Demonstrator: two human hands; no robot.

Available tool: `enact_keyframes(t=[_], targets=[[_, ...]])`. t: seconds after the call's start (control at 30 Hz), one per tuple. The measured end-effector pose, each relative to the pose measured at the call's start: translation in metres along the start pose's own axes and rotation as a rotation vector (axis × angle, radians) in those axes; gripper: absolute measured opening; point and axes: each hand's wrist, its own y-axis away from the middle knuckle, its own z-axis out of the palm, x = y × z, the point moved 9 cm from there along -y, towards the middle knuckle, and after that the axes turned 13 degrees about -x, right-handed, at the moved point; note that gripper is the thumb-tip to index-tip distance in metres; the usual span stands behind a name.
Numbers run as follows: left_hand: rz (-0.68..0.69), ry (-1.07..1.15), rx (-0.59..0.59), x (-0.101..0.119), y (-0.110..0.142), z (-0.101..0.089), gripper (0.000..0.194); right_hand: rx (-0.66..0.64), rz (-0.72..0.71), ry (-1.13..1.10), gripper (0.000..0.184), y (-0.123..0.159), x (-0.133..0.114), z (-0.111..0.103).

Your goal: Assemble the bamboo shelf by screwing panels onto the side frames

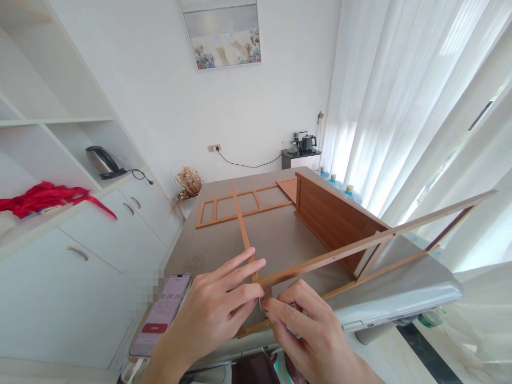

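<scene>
My left hand (pixel 216 298) lies over the near end of a long, thin wooden strip (pixel 240 216), its fingertips against the strip and the corner joint. That strip meets a ladder-like wooden frame (pixel 332 258), which stands on edge and stretches away to the right. At the same corner, my right hand (pixel 306 320) has its fingers pinched round a thin, bent metal rod that looks like a hex key (pixel 261 304); most of it is hidden by the fingers. Several small screws (pixel 194 261) are scattered on the table left of the strip.
On the grey-brown table (pixel 276 234) lie a flat wooden frame (pixel 224 209) and, standing upright, a brown panel (pixel 336 213). A phone (pixel 164 312) showing a timer lies by the left edge. White cabinets (pixel 92 240) flank the left; curtains (pixel 384 96) hang right.
</scene>
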Motion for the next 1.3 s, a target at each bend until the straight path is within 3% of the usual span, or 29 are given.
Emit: enact_keyframes(t=[0.27, 0.57, 0.87, 1.0, 1.13, 1.3], targets=[[0.000, 0.003, 0.007, 0.000, 0.000, 0.000, 0.019, 0.013, 0.061, -0.071, 0.025, 0.004, 0.008, 0.008], [0.004, -0.004, -0.012, -0.002, 0.003, 0.002, 0.019, -0.023, 0.096, -0.120, 0.014, 0.009, 0.016, 0.035], [0.005, 0.026, -0.013, -0.002, 0.001, 0.001, 0.020, -0.101, -0.048, -0.112, 0.018, 0.007, 0.004, 0.046], [0.000, 0.011, -0.012, -0.002, 0.001, 0.001, 0.017, -0.071, -0.114, -0.062, 0.016, 0.008, -0.005, 0.034], [0.002, 0.009, -0.004, -0.001, 0.001, 0.000, 0.018, -0.052, -0.031, -0.003, 0.024, 0.007, 0.000, 0.015], [-0.015, 0.005, -0.005, -0.001, 0.002, 0.001, 0.019, -0.116, 0.013, 0.038, 0.020, 0.003, 0.005, 0.010]])
